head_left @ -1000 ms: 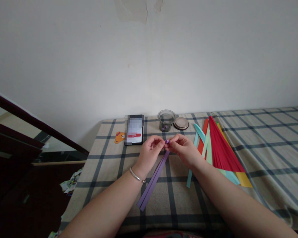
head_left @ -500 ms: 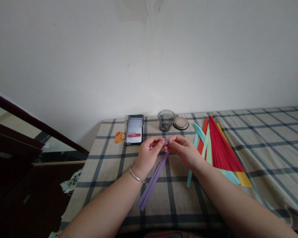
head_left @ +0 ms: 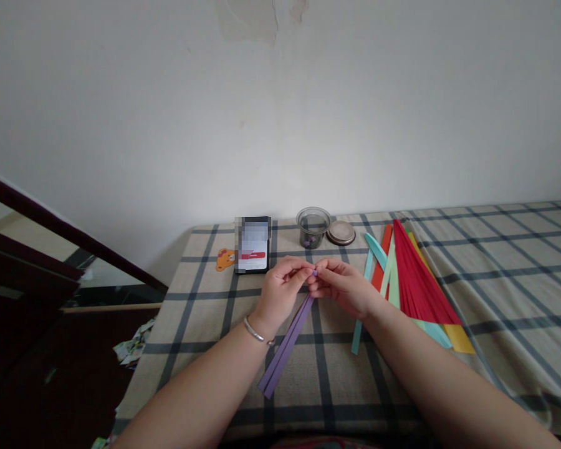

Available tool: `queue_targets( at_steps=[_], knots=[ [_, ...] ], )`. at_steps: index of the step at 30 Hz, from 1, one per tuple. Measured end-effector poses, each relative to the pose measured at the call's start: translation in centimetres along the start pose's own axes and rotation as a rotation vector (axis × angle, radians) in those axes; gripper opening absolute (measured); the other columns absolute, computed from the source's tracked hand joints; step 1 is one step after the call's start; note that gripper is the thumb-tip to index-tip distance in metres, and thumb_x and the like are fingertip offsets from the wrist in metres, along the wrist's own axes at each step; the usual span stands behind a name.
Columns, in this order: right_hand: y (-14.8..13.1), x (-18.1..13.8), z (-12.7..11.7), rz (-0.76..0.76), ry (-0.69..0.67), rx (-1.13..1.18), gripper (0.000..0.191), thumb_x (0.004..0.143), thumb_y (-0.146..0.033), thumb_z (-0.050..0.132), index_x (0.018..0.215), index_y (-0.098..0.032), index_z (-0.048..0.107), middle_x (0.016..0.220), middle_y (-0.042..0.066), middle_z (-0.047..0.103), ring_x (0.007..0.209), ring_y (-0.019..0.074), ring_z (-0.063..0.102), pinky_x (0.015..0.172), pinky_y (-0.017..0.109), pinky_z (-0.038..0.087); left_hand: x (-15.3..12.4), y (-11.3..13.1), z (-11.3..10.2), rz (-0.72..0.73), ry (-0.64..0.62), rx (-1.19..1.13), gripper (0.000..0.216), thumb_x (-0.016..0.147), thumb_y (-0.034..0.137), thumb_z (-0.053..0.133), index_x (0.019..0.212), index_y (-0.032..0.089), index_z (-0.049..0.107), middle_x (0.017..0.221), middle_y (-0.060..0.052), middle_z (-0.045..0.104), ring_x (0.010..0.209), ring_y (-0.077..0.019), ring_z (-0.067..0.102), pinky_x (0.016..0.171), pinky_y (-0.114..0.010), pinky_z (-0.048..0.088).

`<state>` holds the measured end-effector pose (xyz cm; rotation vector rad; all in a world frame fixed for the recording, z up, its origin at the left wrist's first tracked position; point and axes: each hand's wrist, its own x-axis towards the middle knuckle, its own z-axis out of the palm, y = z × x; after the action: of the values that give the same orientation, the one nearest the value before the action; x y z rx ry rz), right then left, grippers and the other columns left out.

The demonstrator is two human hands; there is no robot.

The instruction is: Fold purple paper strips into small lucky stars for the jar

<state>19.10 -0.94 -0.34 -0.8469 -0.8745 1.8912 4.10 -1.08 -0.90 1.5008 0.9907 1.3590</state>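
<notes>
My left hand (head_left: pixel 281 290) and my right hand (head_left: pixel 343 287) meet fingertip to fingertip over the middle of the checked cloth. Both pinch the far end of a long purple paper strip (head_left: pixel 286 346). The strip runs from my fingers down and to the left, its free end lying on the cloth. Only a tiny purple bit shows between my thumbs; the rest of that end is hidden by my fingers. A silver bangle sits on my left wrist.
A fan of red, yellow, orange and turquoise paper strips (head_left: pixel 414 280) lies to the right. Behind my hands stand a small clear jar (head_left: pixel 313 227), its lid (head_left: pixel 341 232) and a phone (head_left: pixel 252 244) with a bear sticker (head_left: pixel 225 259) beside it. The checked cloth (head_left: pixel 505 274) ends at the left edge.
My two hands have drawn closer together and sunk slightly, so less of the purple strip's end shows between my fingertips. Nothing else has moved.
</notes>
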Motion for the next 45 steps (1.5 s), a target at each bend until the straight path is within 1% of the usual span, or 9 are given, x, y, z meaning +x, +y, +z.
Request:
queue_targets(
  at_steps=[4, 9, 13, 22, 30, 34, 37, 41, 45],
  knots=[
    [0.1, 0.1, 0.0, 0.012, 0.001, -0.011, 0.024, 0.063, -0.036, 0.077, 0.069, -0.016, 0.065, 0.066, 0.001, 0.070, 0.055, 0.0085, 0.064, 0.055, 0.019, 0.053, 0.0, 0.0, -0.1, 0.012, -0.014, 0.009, 0.014, 0.078, 0.031, 0.064, 0.075, 0.018, 0.069, 0.079, -0.003, 0.063, 0.077, -0.0147, 0.059, 0.071, -0.026, 0.048],
    [0.1, 0.0, 0.2, -0.029, 0.023, -0.043, 0.023, 0.062, -0.034, 0.078, 0.068, -0.016, 0.067, 0.067, 0.001, 0.071, 0.052, 0.0066, 0.062, 0.043, 0.013, 0.044, 0.0, -0.1, -0.1, -0.003, -0.035, 0.000, 0.013, 0.079, 0.030, 0.063, 0.078, 0.019, 0.071, 0.082, -0.003, 0.061, 0.079, -0.0142, 0.059, 0.073, -0.027, 0.049],
    [0.2, 0.0, 0.3, -0.071, 0.048, -0.035, 0.022, 0.060, -0.034, 0.079, 0.068, -0.016, 0.068, 0.060, -0.001, 0.068, 0.051, 0.0061, 0.059, 0.044, 0.014, 0.043, 0.0, -0.4, -0.1, 0.011, -0.024, 0.019, 0.015, 0.081, 0.031, 0.061, 0.084, 0.020, 0.071, 0.090, -0.004, 0.058, 0.083, -0.0146, 0.059, 0.074, -0.028, 0.051],
    [0.2, 0.2, 0.2, -0.135, 0.146, -0.034, 0.030, 0.051, -0.038, 0.083, 0.064, -0.017, 0.065, 0.058, -0.003, 0.066, 0.054, 0.0076, 0.061, 0.054, 0.019, 0.049, 0.1, -0.4, -0.3, 0.189, 0.007, 0.194, 0.013, 0.083, 0.025, 0.059, 0.088, 0.020, 0.071, 0.094, -0.006, 0.066, 0.091, -0.0158, 0.061, 0.085, -0.032, 0.049],
    [0.5, 0.3, 0.3, -0.232, 0.190, -0.061, 0.027, 0.055, -0.034, 0.082, 0.065, -0.019, 0.062, 0.064, -0.005, 0.064, 0.056, 0.0069, 0.057, 0.056, 0.020, 0.047, 0.1, 0.4, -0.3, 0.370, 0.033, 0.457, 0.015, 0.081, 0.020, 0.061, 0.094, 0.024, 0.069, 0.101, -0.005, 0.067, 0.104, -0.0199, 0.055, 0.096, -0.041, 0.042],
    [0.7, 0.4, 0.1, -0.302, 0.214, -0.146, 0.026, 0.058, -0.034, 0.080, 0.066, -0.019, 0.061, 0.065, -0.004, 0.062, 0.058, 0.0079, 0.054, 0.056, 0.020, 0.044, -0.1, 0.5, 0.0, 0.290, 0.083, 0.428, 0.017, 0.076, 0.021, 0.065, 0.093, 0.019, 0.063, 0.094, -0.006, 0.066, 0.094, -0.0200, 0.059, 0.088, -0.038, 0.046],
    [0.9, 0.5, -0.2, -0.352, 0.223, -0.217, 0.025, 0.060, -0.035, 0.079, 0.067, -0.019, 0.060, 0.068, -0.002, 0.061, 0.062, 0.0100, 0.054, 0.059, 0.023, 0.044, -0.3, 0.4, 0.1, 0.218, 0.070, 0.388, 0.010, 0.077, 0.019, 0.064, 0.086, 0.018, 0.061, 0.088, -0.005, 0.064, 0.089, -0.0193, 0.060, 0.084, -0.035, 0.047],
    [1.1, 0.6, -0.5, -0.369, 0.223, -0.287, 0.024, 0.062, -0.036, 0.077, 0.067, -0.019, 0.060, 0.068, -0.002, 0.059, 0.062, 0.0108, 0.053, 0.061, 0.025, 0.043, -0.3, 0.0, 0.1, 0.148, 0.032, 0.316, 0.006, 0.079, 0.019, 0.060, 0.086, 0.018, 0.060, 0.089, -0.005, 0.064, 0.089, -0.0183, 0.061, 0.086, -0.033, 0.046],
    [0.8, 0.5, -0.2, -0.354, 0.215, -0.286, 0.025, 0.064, -0.039, 0.075, 0.069, -0.020, 0.061, 0.069, -0.002, 0.059, 0.062, 0.0106, 0.052, 0.061, 0.025, 0.042, -0.3, -0.8, 0.0, 0.087, 0.046, 0.177, 0.008, 0.081, 0.021, 0.058, 0.088, 0.018, 0.059, 0.092, -0.005, 0.064, 0.093, -0.0180, 0.060, 0.090, -0.033, 0.045]
  ],
)
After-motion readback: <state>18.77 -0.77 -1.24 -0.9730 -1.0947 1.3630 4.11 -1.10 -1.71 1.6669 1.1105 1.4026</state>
